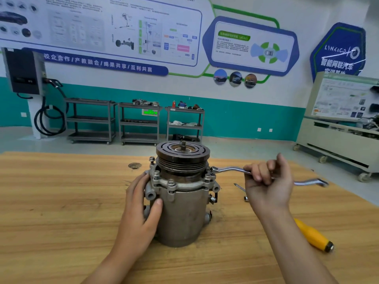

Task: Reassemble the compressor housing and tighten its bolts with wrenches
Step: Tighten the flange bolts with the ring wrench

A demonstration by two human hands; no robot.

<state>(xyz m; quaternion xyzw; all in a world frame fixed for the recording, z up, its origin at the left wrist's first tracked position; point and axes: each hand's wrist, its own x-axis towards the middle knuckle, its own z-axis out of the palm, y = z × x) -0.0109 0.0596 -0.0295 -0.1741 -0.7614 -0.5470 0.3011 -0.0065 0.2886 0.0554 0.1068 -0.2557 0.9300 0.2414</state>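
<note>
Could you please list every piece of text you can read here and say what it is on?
"校企合作 / 产教融合 / 成果共享 / 互利共赢": blue wall banner.
"LYNK&CO" and "智能网联汽车": blue hexagonal wall sign.
The wall posters and green lit sign: too blurred to read.
On the compressor and wrench: no text visible.

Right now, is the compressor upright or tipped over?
Upright: the compressor stands on its base on the table, pulley on top, with the left hand holding its side.
</note>
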